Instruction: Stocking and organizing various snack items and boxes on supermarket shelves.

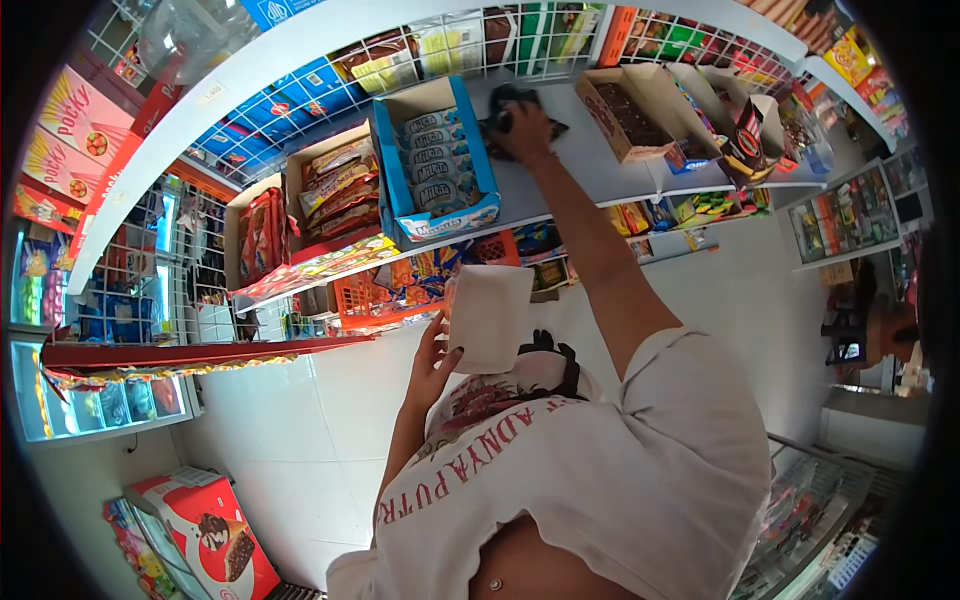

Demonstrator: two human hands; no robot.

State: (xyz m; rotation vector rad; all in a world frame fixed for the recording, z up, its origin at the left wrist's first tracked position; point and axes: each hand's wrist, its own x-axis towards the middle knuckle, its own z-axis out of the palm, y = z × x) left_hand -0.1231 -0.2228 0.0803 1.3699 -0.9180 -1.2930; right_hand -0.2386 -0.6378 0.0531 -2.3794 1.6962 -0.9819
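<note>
My right hand [525,131] reaches onto the shelf [540,187], its fingers closed on a dark cloth [510,105] that is blurred. To its left stands a blue open box of wrapped Milkita sweets [437,169]; on the other side is an open carton of dark-wrapped snacks [630,112]. Before my body, below the shelf's edge, my left hand [435,360] holds a pale, open carton [491,319] by its left side. What the carton holds, if anything, cannot be told.
Cartons of Beng-Beng bars [339,187] and red-wrapped snacks [262,236] stand farther left. A white wire grid [450,45] backs the shelf. An orange basket of packets [360,296] sits on the lower shelf. Another person [892,330] is at the far right.
</note>
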